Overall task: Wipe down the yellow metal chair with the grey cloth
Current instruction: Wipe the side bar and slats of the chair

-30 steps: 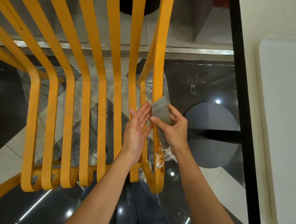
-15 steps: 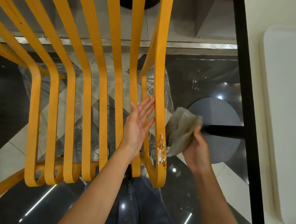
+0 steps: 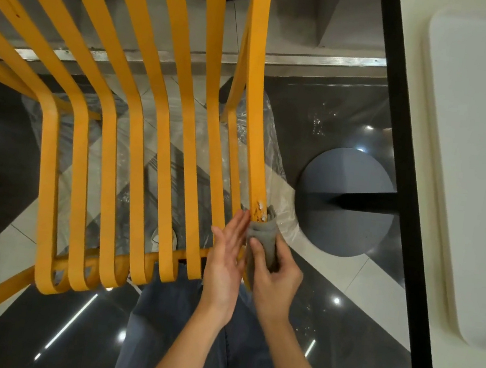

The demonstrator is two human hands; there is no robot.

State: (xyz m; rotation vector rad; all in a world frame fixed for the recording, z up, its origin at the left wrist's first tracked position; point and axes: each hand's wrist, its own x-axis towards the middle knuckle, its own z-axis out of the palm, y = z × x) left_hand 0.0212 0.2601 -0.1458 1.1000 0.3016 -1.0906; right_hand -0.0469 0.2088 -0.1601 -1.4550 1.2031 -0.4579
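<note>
— Fingers of the right hand (image 3: 276, 284)?
— Curled round the cloth (image 3: 263, 238), wrapped on the chair's (image 3: 162, 130) rightmost slat near its chipped lower end.
— Left hand (image 3: 225, 261)?
— Flat, fingers straight, against that slat's inner side.

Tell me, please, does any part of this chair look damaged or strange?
Yes. The rightmost slat of the yellow chair has chipped paint, white and rusty-brown spots, just above the grey cloth that the right hand holds around it. The other slats look evenly yellow.
</note>
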